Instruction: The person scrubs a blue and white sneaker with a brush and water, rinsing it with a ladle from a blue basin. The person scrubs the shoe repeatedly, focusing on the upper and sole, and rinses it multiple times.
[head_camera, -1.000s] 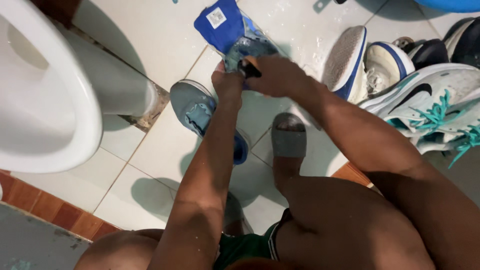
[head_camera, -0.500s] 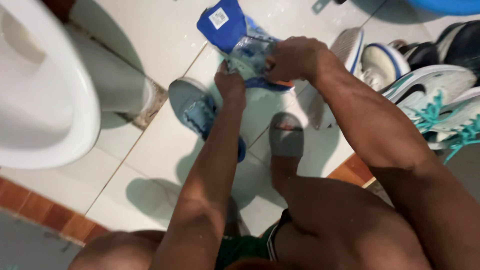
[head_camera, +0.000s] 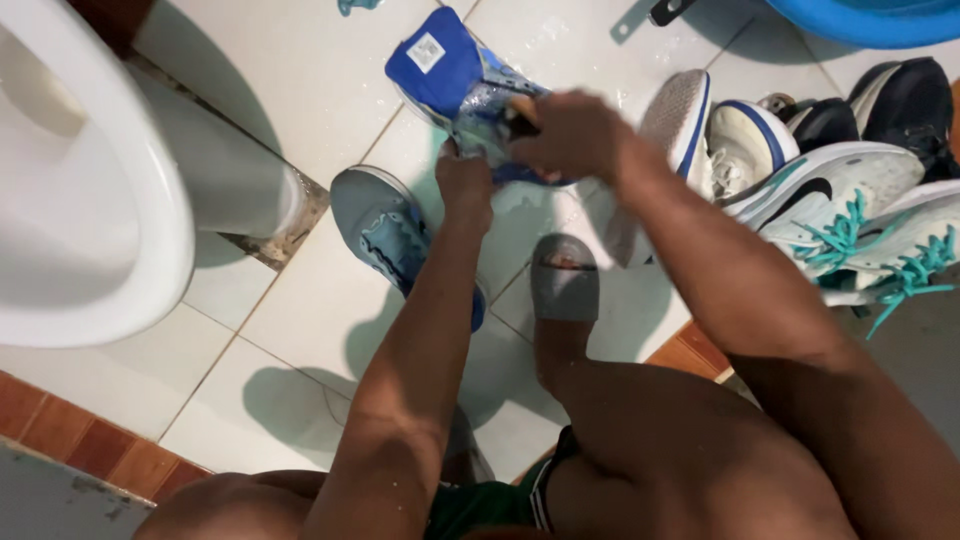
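My left hand (head_camera: 463, 178) gripped the blue shoe (head_camera: 462, 88) while my right hand (head_camera: 565, 133) closed on a dark brush (head_camera: 521, 120) against it, over the wet white tile floor (head_camera: 300, 320), the white toilet (head_camera: 85, 200) at far left.

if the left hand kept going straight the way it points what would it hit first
The left hand already touches the blue shoe that both hands hold; past that, probably only wet white floor tile, though depth is hard to judge.

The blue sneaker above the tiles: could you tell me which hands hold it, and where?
Both: left hand grips the wet blue fabric sneaker at its near end; right hand clasps its side, with a dark object.
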